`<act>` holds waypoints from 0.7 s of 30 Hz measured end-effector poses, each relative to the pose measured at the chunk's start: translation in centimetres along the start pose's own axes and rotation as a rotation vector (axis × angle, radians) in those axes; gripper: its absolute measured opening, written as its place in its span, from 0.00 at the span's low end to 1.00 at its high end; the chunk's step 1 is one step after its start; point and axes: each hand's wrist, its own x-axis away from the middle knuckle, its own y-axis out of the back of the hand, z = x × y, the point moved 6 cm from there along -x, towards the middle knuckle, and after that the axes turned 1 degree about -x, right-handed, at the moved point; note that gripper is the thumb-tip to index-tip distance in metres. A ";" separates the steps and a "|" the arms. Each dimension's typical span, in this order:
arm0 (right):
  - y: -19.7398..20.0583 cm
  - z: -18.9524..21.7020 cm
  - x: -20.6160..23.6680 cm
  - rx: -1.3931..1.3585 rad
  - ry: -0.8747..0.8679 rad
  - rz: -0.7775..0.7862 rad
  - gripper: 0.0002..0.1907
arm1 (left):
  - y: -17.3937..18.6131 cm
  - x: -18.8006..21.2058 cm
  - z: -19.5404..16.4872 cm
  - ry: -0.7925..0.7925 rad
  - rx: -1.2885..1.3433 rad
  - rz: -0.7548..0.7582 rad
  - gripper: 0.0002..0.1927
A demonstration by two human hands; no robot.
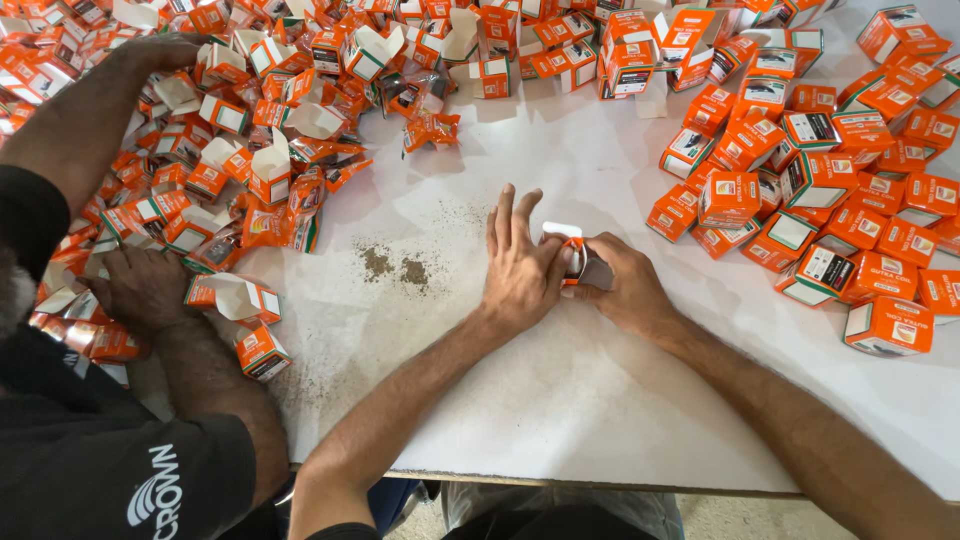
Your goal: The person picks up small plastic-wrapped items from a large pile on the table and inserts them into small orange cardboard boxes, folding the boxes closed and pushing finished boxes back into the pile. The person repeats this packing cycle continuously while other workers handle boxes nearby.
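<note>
**Both hands closed on one small orange box at the table's middle**

My left hand [520, 270] and right hand [622, 285] both grip one small orange box [572, 255], its white flap open, on the white table [560, 400]. Around them I see free surface down to the near edge. Some dark powder [395, 265] lies just left. Closed boxes [830, 200] are piled at the right, open boxes [250, 150] at the left, where another person's hand [145, 290] rests.
</note>
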 end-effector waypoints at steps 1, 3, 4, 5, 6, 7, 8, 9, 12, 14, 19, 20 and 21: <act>0.1 0.1 0.1 -0.003 0.017 -0.005 0.32 | -0.2 -0.1 0.0 0.043 0.039 0.004 0.07; 0.1 0.3 0.1 -0.003 0.058 -0.011 0.31 | -0.6 -0.3 0.3 0.129 0.116 0.002 0.09; 0.1 0.2 0.1 0.020 0.062 -0.008 0.32 | -0.9 -0.2 1.1 0.245 0.213 0.002 0.17; 0.0 0.0 0.2 0.036 0.060 -0.006 0.32 | -1.3 0.0 2.0 0.362 0.308 0.011 0.25; -0.2 -0.2 0.4 0.049 0.057 -0.004 0.33 | -1.7 0.3 3.1 0.481 0.399 0.023 0.33; -0.4 -0.3 0.5 0.031 0.051 -0.015 0.35 | -2.5 0.4 3.6 0.512 0.547 0.095 0.29; -0.5 -0.5 0.6 0.016 0.048 -0.023 0.36 | -3.2 0.5 4.2 0.543 0.695 0.163 0.24; -0.6 -0.6 0.6 0.004 0.049 -0.037 0.38 | -3.9 0.4 4.6 0.564 0.843 0.229 0.20; -0.8 -0.5 0.9 -0.084 0.076 -0.062 0.34 | -4.9 0.7 5.7 0.606 0.774 0.235 0.12; -0.9 -0.3 1.0 0.036 0.078 -0.032 0.30 | -4.8 0.7 5.5 0.524 0.678 0.183 0.12; -1.0 1.5 1.2 0.228 0.250 -0.045 0.21 | -4.3 0.8 4.9 0.424 0.768 0.277 0.15; -1.0 1.6 1.2 0.229 0.252 -0.040 0.20 | -4.0 0.7 5.0 0.414 0.911 0.321 0.18; -1.0 1.6 1.2 0.232 0.256 -0.039 0.20 | -3.7 0.6 5.1 0.399 1.053 0.366 0.20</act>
